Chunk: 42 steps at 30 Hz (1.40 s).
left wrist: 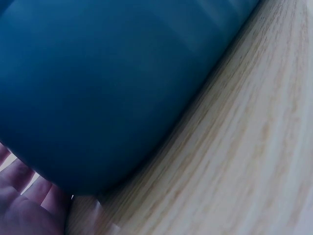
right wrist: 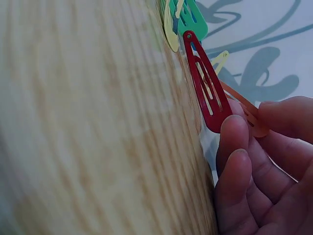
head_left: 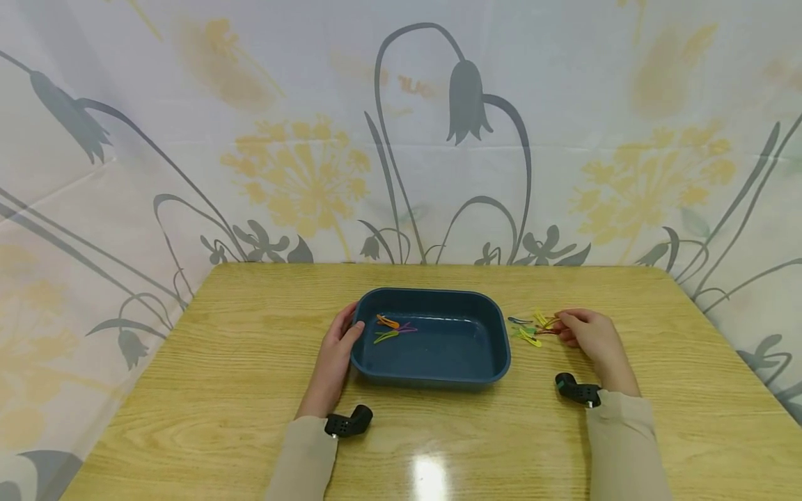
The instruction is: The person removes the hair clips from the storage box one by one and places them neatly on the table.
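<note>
Head view shows a blue tray (head_left: 432,351) lying on the bench (head_left: 238,362), with the person's hands at either side of it. At the tray's left end, the left hand (head_left: 334,351) grips the rim, its thumb over the edge and its fingers spread along the outer wall. Its forearm reaches in from the tray's near side, slanting rightward.

To the right of the tray, the right hand (head_left: 595,339) pinches an orange clip (right wrist: 239,95) between thumb and forefinger; the other fingers are bent. A red clip (right wrist: 199,90) lies with its broad end by those fingertips. Between this hand and the tray sit a green clip (right wrist: 196,22), yellow clips (head_left: 530,339) and a blue clip (head_left: 519,321). Inside the tray's left half are three more clips (head_left: 386,335).
</note>
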Each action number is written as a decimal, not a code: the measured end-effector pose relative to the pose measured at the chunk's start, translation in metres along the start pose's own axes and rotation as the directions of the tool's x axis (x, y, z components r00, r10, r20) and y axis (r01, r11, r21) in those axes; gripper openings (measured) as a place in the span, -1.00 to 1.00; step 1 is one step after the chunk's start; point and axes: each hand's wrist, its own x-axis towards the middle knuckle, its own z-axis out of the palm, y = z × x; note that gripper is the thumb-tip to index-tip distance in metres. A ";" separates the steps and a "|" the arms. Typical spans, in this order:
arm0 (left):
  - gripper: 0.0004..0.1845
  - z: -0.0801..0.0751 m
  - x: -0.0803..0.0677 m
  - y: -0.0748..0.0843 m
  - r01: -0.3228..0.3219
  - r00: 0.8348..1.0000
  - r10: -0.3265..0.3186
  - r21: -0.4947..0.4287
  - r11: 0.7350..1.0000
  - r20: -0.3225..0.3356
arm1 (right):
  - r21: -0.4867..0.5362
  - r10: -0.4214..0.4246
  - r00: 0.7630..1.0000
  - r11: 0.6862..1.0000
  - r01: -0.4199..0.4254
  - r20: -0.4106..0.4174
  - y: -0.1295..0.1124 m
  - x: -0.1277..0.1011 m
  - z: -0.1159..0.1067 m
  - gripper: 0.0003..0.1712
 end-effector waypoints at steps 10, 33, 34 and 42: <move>-0.50 0.001 -0.004 0.007 -0.016 1.000 0.016 0.033 0.999 -0.001 | -0.055 0.068 0.998 0.996 -0.069 -0.008 -0.004 0.001 0.001 -0.44; -0.51 0.002 -0.004 0.008 -0.012 1.000 0.012 0.038 0.999 -0.002 | -0.077 0.116 0.992 0.990 -0.119 -0.041 -0.006 0.002 0.001 -0.42; -0.51 0.003 -0.006 0.011 -0.005 1.000 0.005 0.039 0.999 -0.001 | -0.074 0.111 0.993 0.991 -0.114 -0.040 -0.006 0.002 0.001 -0.42; -0.51 0.003 -0.006 0.011 -0.002 1.000 0.002 0.043 0.999 0.001 | -0.085 0.072 0.996 0.994 -0.076 -0.048 -0.007 -0.003 0.000 -0.40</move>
